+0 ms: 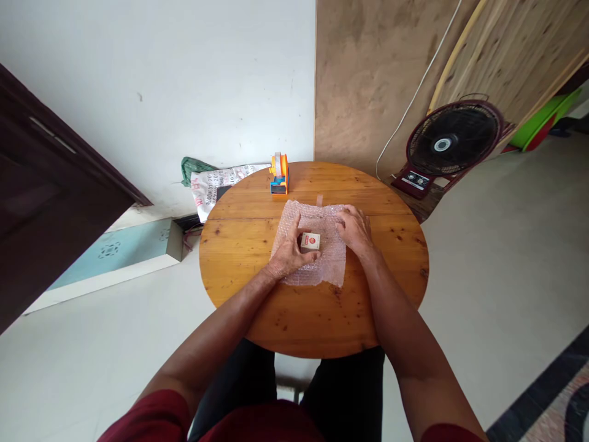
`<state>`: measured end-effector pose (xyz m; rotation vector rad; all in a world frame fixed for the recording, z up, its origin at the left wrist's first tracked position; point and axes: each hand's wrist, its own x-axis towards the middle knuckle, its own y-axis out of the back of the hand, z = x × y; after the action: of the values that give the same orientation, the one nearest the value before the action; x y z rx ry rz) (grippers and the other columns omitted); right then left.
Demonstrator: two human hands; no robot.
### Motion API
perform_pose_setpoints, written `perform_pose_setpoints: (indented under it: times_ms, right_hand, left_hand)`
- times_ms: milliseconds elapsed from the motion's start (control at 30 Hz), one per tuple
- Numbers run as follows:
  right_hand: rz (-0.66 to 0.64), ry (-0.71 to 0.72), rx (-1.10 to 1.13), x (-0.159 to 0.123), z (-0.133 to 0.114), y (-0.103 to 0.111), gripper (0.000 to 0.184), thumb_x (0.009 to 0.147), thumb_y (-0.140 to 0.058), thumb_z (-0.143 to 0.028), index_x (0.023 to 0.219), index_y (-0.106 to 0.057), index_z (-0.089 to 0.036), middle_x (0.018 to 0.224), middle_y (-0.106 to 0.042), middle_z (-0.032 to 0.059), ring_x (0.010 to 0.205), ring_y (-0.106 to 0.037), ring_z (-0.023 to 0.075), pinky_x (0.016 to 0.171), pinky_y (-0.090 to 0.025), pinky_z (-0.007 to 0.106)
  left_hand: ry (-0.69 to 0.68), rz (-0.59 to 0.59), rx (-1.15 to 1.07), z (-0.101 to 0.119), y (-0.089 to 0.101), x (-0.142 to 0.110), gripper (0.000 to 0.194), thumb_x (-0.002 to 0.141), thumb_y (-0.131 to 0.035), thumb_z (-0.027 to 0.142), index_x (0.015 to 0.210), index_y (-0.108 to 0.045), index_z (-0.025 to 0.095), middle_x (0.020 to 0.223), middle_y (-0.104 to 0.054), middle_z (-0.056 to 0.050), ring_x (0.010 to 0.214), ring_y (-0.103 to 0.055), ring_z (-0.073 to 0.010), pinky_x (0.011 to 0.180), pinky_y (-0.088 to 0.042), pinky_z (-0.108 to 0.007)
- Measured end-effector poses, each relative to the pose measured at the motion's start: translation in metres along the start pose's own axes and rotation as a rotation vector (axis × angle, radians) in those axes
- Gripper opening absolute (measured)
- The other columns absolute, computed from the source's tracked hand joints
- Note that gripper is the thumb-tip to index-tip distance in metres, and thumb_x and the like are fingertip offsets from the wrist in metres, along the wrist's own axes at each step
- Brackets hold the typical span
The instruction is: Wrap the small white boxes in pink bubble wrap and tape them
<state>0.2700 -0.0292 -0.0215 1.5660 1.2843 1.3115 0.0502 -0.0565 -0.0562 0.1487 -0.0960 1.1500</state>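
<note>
Amid the bubble wrap (322,270), the left hand (289,252) grasped the small box (310,241), probably light, stiff and best pinched by opposite sides, while the right hand's (356,229) grip, at the wrap's far-right corner, was unclear.

On the round orange-brown wooden desk (391,264), at centre: clear rectangular bubble-wrap sheet (329,261); at the far edge, left of centre: orange-and-blue plastic tape dispenser (283,174).

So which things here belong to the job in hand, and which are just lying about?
Job: small box, bubble wrap, probably the tape dispenser.
Apparently just lying about: printed sack, green bundle, fan, blue-topped box.
</note>
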Motion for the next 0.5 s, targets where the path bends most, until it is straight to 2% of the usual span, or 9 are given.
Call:
perform_pose_setpoints:
  times_ms: [133, 267, 400, 500]
  right_hand:
    - [0.107, 0.022, -0.012, -0.001, -0.001, 0.006, 0.032, 0.087, -0.053, -0.019, 0.111, -0.073, -0.021, 0.144, -0.057, 0.0124, 0.121, -0.051, 0.0337, 0.097, -0.040, 0.048]
    - [0.159, 0.040, -0.035, -0.001, -0.003, 0.010, 0.028, 0.090, -0.049, -0.019, 0.100, -0.075, -0.023, 0.126, -0.066, 0.0096, 0.113, -0.051, 0.0301, 0.094, -0.037, 0.045]
    - [0.113, 0.053, -0.107, -0.005, -0.014, 0.019, 0.027, 0.090, -0.050, -0.018, 0.095, -0.076, -0.024, 0.123, -0.067, 0.0104, 0.109, -0.051, 0.0295, 0.091, -0.036, 0.044]
    - [0.046, 0.051, -0.168, -0.012, -0.026, 0.034, 0.025, 0.090, -0.052, -0.019, 0.095, -0.076, -0.021, 0.122, -0.067, 0.0128, 0.108, -0.053, 0.0299, 0.089, -0.038, 0.043]
  left_hand:
    - [-0.014, 0.010, 0.090, -0.003, -0.003, 0.001, 0.133, 0.069, -0.084, 0.039, 0.162, 0.010, 0.018, 0.133, -0.056, -0.015, 0.099, -0.062, -0.0204, 0.088, -0.055, -0.035]
    - [0.005, 0.012, 0.197, -0.001, -0.002, -0.001, 0.131, 0.071, -0.084, 0.035, 0.163, 0.008, 0.017, 0.125, -0.062, -0.012, 0.097, -0.063, -0.0226, 0.090, -0.055, -0.040]
    - [0.028, 0.013, 0.305, 0.005, -0.001, -0.002, 0.130, 0.070, -0.085, 0.035, 0.163, 0.003, 0.017, 0.113, -0.066, -0.009, 0.091, -0.063, -0.0229, 0.087, -0.056, -0.041]
    - [0.009, 0.007, 0.320, 0.007, -0.002, -0.002, 0.130, 0.071, -0.084, 0.035, 0.163, 0.005, 0.015, 0.111, -0.066, -0.008, 0.090, -0.063, -0.0218, 0.088, -0.055, -0.040]
